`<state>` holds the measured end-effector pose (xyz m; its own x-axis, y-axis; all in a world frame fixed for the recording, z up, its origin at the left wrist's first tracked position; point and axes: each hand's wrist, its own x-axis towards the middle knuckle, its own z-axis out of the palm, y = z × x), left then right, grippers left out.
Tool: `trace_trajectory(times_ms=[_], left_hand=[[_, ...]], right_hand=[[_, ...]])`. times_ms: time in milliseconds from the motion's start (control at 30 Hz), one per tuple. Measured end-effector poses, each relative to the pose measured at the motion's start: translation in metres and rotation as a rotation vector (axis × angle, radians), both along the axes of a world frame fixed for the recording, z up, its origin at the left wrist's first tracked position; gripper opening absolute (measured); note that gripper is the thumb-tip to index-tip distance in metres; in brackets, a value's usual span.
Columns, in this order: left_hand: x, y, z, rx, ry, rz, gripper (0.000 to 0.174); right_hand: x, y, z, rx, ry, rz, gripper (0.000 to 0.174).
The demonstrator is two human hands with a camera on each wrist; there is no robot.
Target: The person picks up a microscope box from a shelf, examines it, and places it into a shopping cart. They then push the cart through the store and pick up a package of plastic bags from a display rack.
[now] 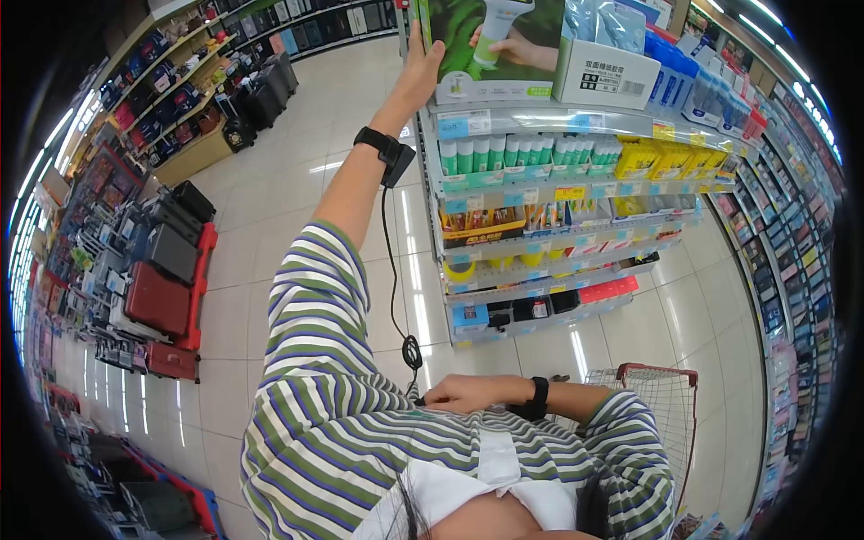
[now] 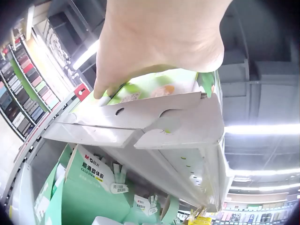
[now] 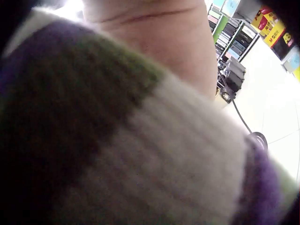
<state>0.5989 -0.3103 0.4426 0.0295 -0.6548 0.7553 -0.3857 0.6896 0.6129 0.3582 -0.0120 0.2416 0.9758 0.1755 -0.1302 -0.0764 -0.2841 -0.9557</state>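
Observation:
My left hand (image 1: 418, 76) reaches up to a green printed box (image 1: 499, 76) on the top shelf, gripping it at its left side. In the left wrist view the hand (image 2: 159, 37) lies over the white and green carton (image 2: 154, 91), with fingertips bent down at its left edge; part of the grip is hidden. My right hand (image 1: 468, 392) is bent in against the striped shirt (image 1: 360, 423), close to a black cable (image 1: 396, 297). Its fingers are partly hidden, so I cannot tell whether they hold anything. The right wrist view shows mostly blurred striped fabric (image 3: 164, 140).
Below the box, the shelf unit carries glue sticks (image 1: 495, 155), yellow packs (image 1: 666, 160) and other goods. A white carton (image 1: 607, 76) stands right of the box. A wire shopping cart (image 1: 670, 405) is at my right; suitcases (image 1: 160, 301) line the left.

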Motion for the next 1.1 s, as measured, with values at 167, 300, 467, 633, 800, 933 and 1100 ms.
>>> trace_trajectory(times_ms=[167, 300, 467, 633, 800, 933, 1100], left_hand=[[0.024, 0.003, -0.029, 0.146, 0.228, -0.117, 0.072], [0.038, 0.068, -0.071, 0.007, 0.246, -0.072, 0.067], [0.033, 0.162, -0.164, -0.006, 0.487, 0.164, 0.049], [0.039, 0.237, -0.391, 0.556, 0.395, 0.474, 0.05], [0.019, 0.386, -0.509, 0.966, 0.03, 0.466, 0.045], [0.03, 0.501, -0.617, 1.408, -0.485, 0.212, 0.042], [0.037, 0.561, -0.681, 1.451, -0.548, 0.219, 0.026]], right_hand=[[-0.001, 0.006, -0.012, 0.099, -0.004, -0.109, 0.035], [-0.003, 0.012, -0.017, 0.074, -0.004, -0.189, 0.036], [0.007, 0.01, -0.007, 0.008, -0.007, -0.153, 0.038], [0.027, 0.027, -0.03, 0.047, -0.046, -0.055, 0.043], [0.034, 0.039, -0.041, -0.002, 0.003, -0.019, 0.041], [0.024, 0.047, -0.014, -0.046, 0.117, -0.134, 0.032], [0.0, 0.064, -0.033, -0.108, 0.059, -0.348, 0.036]])
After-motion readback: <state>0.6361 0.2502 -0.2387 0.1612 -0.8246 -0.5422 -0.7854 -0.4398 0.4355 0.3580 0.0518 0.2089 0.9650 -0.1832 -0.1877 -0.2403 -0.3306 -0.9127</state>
